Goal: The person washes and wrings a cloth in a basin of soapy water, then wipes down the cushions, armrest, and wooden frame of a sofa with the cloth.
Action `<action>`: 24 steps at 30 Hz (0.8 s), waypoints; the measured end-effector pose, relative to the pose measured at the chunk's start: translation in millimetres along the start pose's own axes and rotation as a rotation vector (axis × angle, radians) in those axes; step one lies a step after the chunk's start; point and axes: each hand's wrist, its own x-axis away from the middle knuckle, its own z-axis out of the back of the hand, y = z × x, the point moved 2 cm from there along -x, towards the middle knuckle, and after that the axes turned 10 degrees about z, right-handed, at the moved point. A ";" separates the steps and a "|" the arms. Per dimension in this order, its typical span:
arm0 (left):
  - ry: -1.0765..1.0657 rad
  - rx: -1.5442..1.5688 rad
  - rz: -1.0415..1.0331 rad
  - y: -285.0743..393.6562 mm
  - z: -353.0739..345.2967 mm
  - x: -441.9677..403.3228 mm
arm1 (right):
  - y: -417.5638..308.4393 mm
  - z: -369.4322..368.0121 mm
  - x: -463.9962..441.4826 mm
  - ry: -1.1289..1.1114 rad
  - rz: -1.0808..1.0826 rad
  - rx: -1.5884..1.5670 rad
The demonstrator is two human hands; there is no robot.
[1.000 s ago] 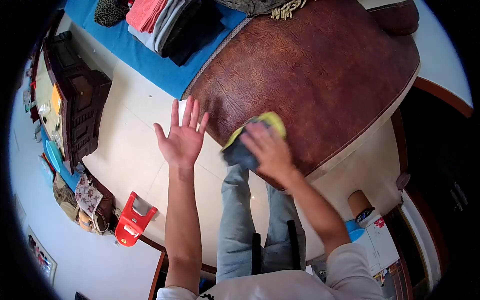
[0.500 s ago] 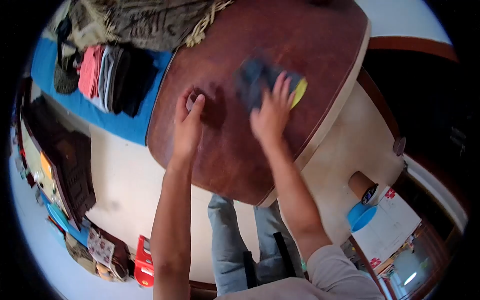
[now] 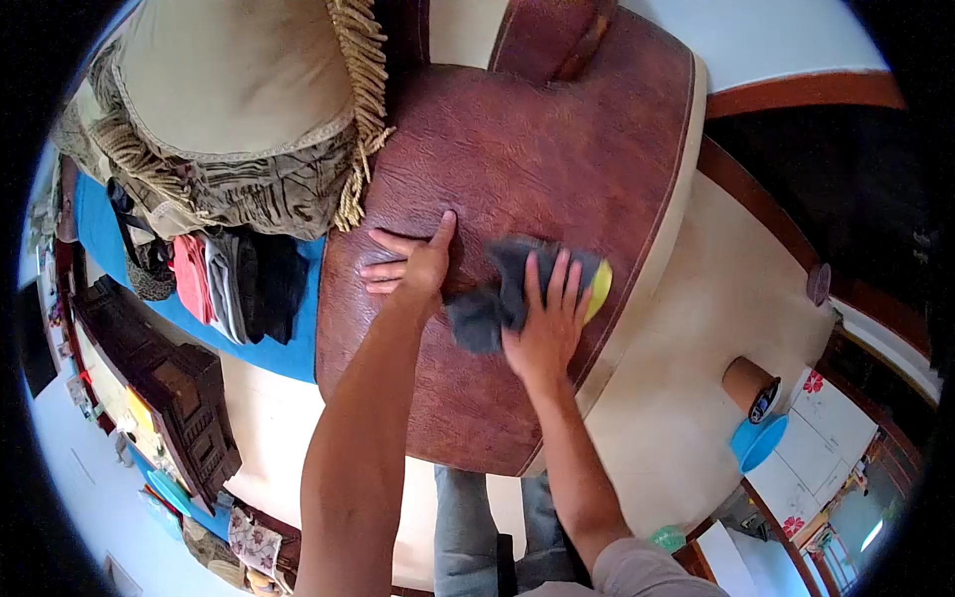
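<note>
Spread across the brown leather surface is a dark grey cloth with a yellow-green part at its right. My right hand lies flat on this cloth, fingers apart, pressing it against the leather. To the left, my left hand rests on the bare leather with its fingers spread and nothing held. The cloth's left part reaches close to the left wrist. Some of the cloth is hidden under the right hand.
A fringed cushion sits at the upper left, above folded clothes on a blue cover. A dark wooden cabinet stands left. At lower right are a brown bin and a blue basin.
The view has shifted forward over the leather. My left hand has come down from the air onto the leather. The cloth, under my right hand, has moved from the near edge farther onto the surface.
</note>
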 end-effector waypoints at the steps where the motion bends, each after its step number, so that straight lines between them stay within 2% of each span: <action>1: 0.000 -0.037 0.024 -0.9 1.0 -2.4 | 3.5 1.9 -32.0 0.061 0.024 -0.005; 5: 0.042 -0.002 0.070 -4.9 -11.0 -24.6 | 9.3 6.3 -151.9 0.225 0.103 0.009; 8: 0.109 0.069 0.015 -3.0 -11.6 -11.1 | -9.8 7.9 -209.4 0.228 0.071 0.041; 9: 0.104 0.014 0.035 0.7 -8.9 -4.8 | -15.8 9.6 -220.2 0.223 0.051 0.046; 10: 0.109 -0.043 0.023 4.9 -6.8 3.5 | -17.7 11.7 -219.6 0.327 0.087 -0.002; 13: 0.113 -0.111 0.036 8.9 -3.7 15.5 | 4.9 3.4 -209.9 0.426 0.262 -0.273; 14: 0.109 -0.117 0.046 9.1 -3.3 17.2 | 5.5 3.2 -200.3 0.515 0.205 -0.425; 16: 0.115 -0.115 0.055 9.7 -2.2 18.8 | 15.1 2.2 -177.5 0.301 -0.281 -1.114; 18: 0.119 -0.118 0.056 10.8 -3.8 17.6 | 7.1 24.4 -168.0 0.768 -0.521 -1.349; 19: 0.112 -0.121 0.061 10.7 -5.4 17.8 | 11.5 39.7 -175.5 0.941 -0.416 -1.351; 21: 0.108 -0.130 0.073 11.9 -4.0 17.4 | 16.0 72.1 -198.4 1.056 -0.328 -1.325; 23: 0.114 -0.140 0.080 11.8 -3.7 16.6 | 13.4 99.6 -240.8 0.937 -0.197 -1.344; 24: 0.111 -0.153 0.089 12.9 -3.3 17.5 | 9.6 113.4 -268.4 0.818 -0.068 -1.251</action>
